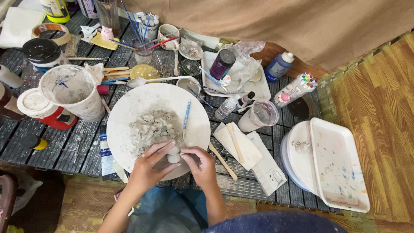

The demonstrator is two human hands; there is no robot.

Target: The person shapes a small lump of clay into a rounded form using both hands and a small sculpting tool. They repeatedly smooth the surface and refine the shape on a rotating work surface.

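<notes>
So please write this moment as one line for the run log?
left hand: holds small clay piece | right hand: pinches same piece | place: over round white board | nearby: clay scraps, blue-handled tool

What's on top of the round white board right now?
On the round white board: a heap of grey clay scraps and a blue-handled tool. Both hands cover its near edge.

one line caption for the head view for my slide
Both hands, left hand and right hand, pinch a small grey clay lump over a round white board.
</notes>
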